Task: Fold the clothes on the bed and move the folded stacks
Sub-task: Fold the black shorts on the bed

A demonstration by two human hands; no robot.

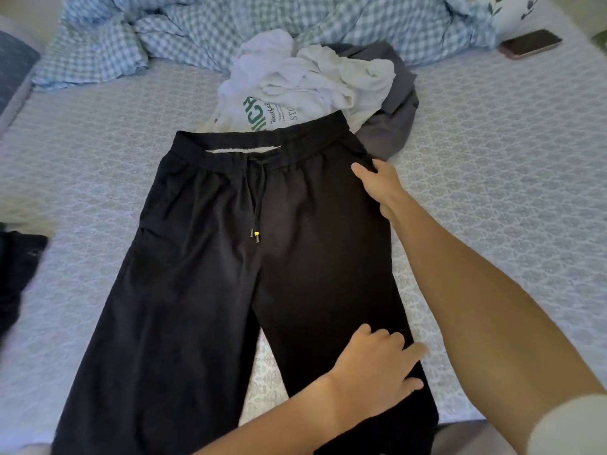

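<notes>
**Both hands on the right leg of the black trousers**

While the black trousers lie spread flat down the middle of the bed, waistband at the far end and legs running toward the near edge, both hands work the right side. The right hand reaches far up to the right hip of the trousers, thumb on top of the cloth and fingers tucked around the outer seam, so its grip has hold of that edge. The left hand crosses in low and near, lying on the right trouser leg with fingers spread and fairly straight, pressing the cloth, closed on nothing.

Beyond the waistband sits a crumpled white shirt with green lettering, partly overlapped by the trousers, lying on a grey garment. A checked blue duvet is bunched along the far side, a phone rests far right, and a dark garment lies at the left edge.
</notes>
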